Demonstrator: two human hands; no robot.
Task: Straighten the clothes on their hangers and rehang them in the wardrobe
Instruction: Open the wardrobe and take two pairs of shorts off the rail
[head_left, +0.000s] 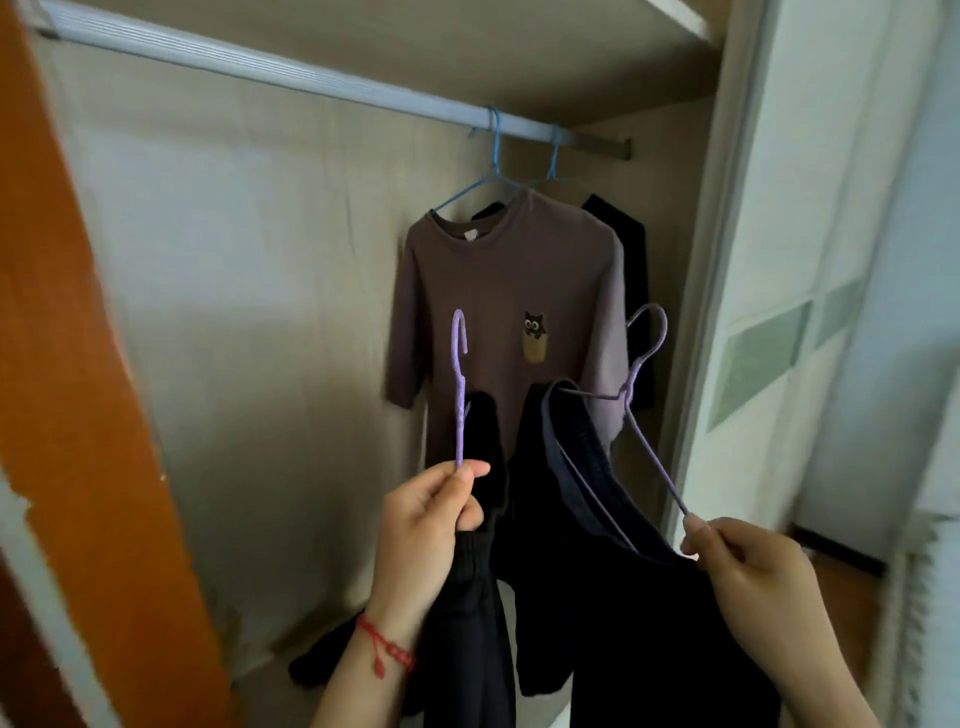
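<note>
My left hand (434, 514) pinches the lower end of a purple hanger (460, 395), hook upward, with a black garment (467, 597) draped from it. A second purple hanger (641, 410) is pinched at its tip by my right hand (748, 566); dark navy trousers (623, 571) hang over it. Both are held in front of the open wardrobe. On the rail (311, 80) at the right end hangs a brown T-shirt (509, 291) with a cat patch on a blue hanger (493, 171). Behind it a black garment (631, 260) hangs on another blue hanger (553, 166).
The wardrobe's orange-brown door edge (78, 364) stands at the left. A white sliding door (810, 312) with glass panels is at the right. A dark cloth (322, 665) lies on the wardrobe floor. The left stretch of the rail carries nothing.
</note>
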